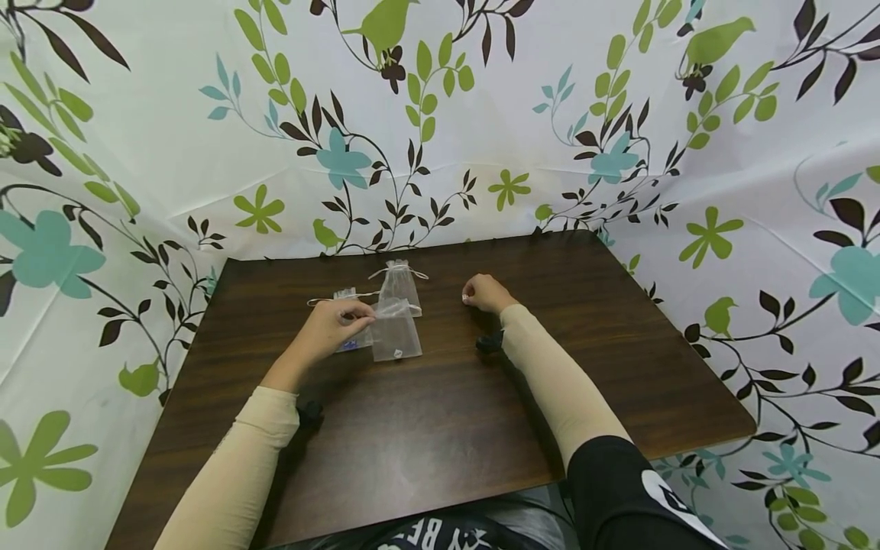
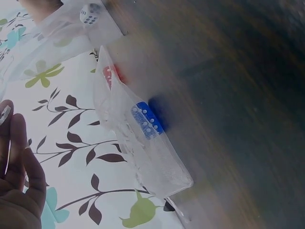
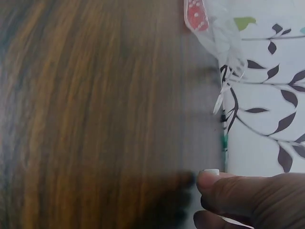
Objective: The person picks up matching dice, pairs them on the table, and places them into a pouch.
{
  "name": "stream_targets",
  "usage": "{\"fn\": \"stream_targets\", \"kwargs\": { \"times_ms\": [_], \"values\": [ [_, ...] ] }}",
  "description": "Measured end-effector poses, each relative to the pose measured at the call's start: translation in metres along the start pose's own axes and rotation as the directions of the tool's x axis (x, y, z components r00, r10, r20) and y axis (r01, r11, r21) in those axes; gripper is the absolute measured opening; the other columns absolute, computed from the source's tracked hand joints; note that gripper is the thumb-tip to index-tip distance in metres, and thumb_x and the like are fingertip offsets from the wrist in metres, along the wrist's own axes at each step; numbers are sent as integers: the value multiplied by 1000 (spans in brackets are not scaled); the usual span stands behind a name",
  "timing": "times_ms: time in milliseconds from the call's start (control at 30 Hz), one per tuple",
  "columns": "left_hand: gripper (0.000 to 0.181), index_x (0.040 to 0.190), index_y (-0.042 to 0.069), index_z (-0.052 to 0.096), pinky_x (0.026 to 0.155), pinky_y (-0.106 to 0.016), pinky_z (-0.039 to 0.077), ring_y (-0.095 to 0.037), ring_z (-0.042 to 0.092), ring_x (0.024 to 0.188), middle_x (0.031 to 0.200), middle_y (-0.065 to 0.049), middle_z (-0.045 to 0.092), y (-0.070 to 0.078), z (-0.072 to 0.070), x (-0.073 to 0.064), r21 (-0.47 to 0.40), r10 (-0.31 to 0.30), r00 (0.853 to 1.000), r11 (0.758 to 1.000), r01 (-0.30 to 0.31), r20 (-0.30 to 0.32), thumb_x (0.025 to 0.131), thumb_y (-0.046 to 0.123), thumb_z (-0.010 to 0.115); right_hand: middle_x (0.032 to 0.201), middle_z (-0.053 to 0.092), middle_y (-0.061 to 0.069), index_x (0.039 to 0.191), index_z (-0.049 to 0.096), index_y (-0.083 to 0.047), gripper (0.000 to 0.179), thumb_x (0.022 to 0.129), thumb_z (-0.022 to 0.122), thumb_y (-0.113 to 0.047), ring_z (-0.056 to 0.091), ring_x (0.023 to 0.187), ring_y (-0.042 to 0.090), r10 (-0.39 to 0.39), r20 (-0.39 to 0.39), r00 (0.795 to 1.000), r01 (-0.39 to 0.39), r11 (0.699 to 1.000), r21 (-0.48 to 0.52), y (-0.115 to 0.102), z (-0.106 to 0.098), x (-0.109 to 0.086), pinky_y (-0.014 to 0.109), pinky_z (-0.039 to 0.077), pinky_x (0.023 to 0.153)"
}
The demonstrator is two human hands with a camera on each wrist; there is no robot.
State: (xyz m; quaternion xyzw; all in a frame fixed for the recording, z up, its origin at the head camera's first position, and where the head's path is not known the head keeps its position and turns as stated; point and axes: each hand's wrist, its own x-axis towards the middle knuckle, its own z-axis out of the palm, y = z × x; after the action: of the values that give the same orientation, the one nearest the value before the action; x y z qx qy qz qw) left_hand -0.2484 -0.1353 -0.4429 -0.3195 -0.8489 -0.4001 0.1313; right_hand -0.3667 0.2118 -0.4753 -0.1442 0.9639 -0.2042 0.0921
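Note:
My left hand (image 1: 323, 332) pinches the top of a sheer white drawstring bag (image 1: 406, 336), which hangs upright with a white die (image 2: 89, 14) in its bottom corner. Behind it and to the left is a second sheer bag (image 2: 162, 162) holding a blue die (image 2: 147, 119). A third drawstring bag (image 1: 397, 283), lying farther back, contains a red die (image 3: 196, 15). Off to the right, close over the table, my right hand (image 1: 488, 294) has thumb and fingers together on a small white piece (image 3: 212, 171); its kind cannot be made out.
The dark wood-grain table (image 1: 426, 428) has a rounded front right corner. A white cloth (image 1: 440, 153) printed with leaves, birds and flowers hangs behind it and along both sides. Thin white drawstrings (image 1: 419, 273) stick out from the bag at the back.

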Motion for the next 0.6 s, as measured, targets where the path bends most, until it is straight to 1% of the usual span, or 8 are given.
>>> {"fn": "stream_targets", "kwargs": {
  "times_ms": [133,300,400,600],
  "values": [
    [5,94,9,77,70,-37,58,-13,67,79,89,-1,75,-1,0,-1,-1,5,1000,1000,-5,1,91,5,76,106,72,10,106,75,-4,16,101,65,-16,65,93,23,-41,-14,999,40,999,-14,-7,-4,2,40,53,84],
    [5,93,9,77,69,-35,58,-12,67,78,88,-1,75,-2,0,-1,5,7,1000,1000,-7,-4,91,4,76,101,73,12,103,75,-1,15,100,65,-11,66,90,24,-119,-49,992,119,993,-2,-25,-18,2,41,53,83],
    [6,94,9,77,70,-37,58,-14,68,80,89,-2,75,-2,-1,-1,-2,12,1000,1000,-12,-5,91,4,76,101,73,11,102,76,-2,15,100,66,-12,66,91,24,-157,-59,986,156,988,-7,-35,-25,1,40,53,83],
    [7,96,9,78,74,-42,58,-20,70,85,92,-3,76,-2,0,-1,-28,-14,1000,1000,14,18,91,5,76,101,73,10,103,76,-3,14,99,67,-12,66,93,23,-233,-70,970,234,972,1,-57,-38,-6,39,53,85]
  ]
}}
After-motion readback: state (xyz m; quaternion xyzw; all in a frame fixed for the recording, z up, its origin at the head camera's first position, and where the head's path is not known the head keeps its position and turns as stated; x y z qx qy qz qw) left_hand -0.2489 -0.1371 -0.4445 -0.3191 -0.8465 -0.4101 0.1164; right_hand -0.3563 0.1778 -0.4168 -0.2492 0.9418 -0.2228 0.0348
